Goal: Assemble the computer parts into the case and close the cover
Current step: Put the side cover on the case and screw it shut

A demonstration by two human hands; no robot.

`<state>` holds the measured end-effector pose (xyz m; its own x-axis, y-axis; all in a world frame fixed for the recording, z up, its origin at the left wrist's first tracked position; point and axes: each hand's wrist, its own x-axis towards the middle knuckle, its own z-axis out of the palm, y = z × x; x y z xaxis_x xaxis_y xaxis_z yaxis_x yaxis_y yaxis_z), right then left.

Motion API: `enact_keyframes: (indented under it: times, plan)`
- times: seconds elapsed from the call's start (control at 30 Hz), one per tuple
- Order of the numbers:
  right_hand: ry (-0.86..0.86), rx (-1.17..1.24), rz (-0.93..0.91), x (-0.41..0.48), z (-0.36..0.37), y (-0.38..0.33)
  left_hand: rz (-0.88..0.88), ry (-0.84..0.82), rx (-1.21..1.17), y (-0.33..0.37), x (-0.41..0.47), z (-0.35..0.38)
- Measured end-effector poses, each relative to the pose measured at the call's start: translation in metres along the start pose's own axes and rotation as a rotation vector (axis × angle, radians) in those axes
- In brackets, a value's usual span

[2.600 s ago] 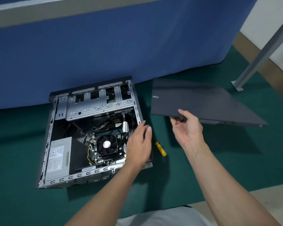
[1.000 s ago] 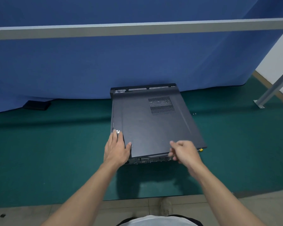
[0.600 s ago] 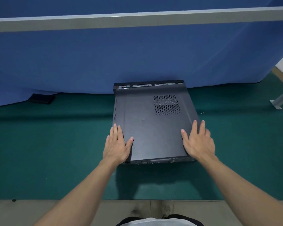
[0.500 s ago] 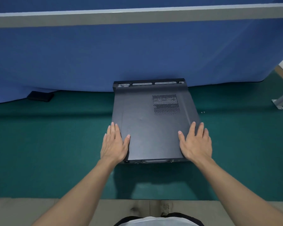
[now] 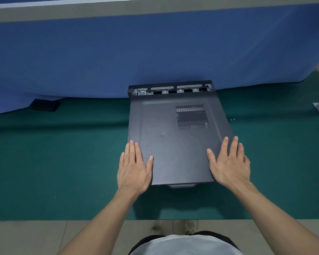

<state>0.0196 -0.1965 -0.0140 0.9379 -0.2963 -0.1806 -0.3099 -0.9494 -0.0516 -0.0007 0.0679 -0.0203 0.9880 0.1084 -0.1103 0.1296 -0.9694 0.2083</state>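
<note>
Black cover [image 5: 173, 140] tops the case [image 5: 170, 85] under flat left hand [image 5: 134, 168], right hand [image 5: 230, 164].

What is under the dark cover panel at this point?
The case: only a strip of its metal frame shows past the far edge of the cover. Everything inside is hidden. The left hand and right hand lie flat on top.

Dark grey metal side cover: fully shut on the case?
Not fully: dark grey cover leaves silver frame strip exposed at far end.
</note>
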Motion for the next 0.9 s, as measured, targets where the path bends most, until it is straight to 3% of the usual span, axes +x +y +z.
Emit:
enact_keyframes:
  times: [0.2,0.47,0.9]
  plan:
    - [0.1,0.015,-0.187,0.022,-0.017,-0.011,0.051,0.034,0.093,0.001,0.027,-0.016]
    - [0.016,0.005,-0.386,0.103,-0.04,-0.04,0.104,-0.093,0.068,0.012,0.118,-0.036]
    - [-0.005,-0.08,-0.339,0.17,-0.025,-0.037,0.072,-0.035,0.13,0.015,0.167,-0.01]
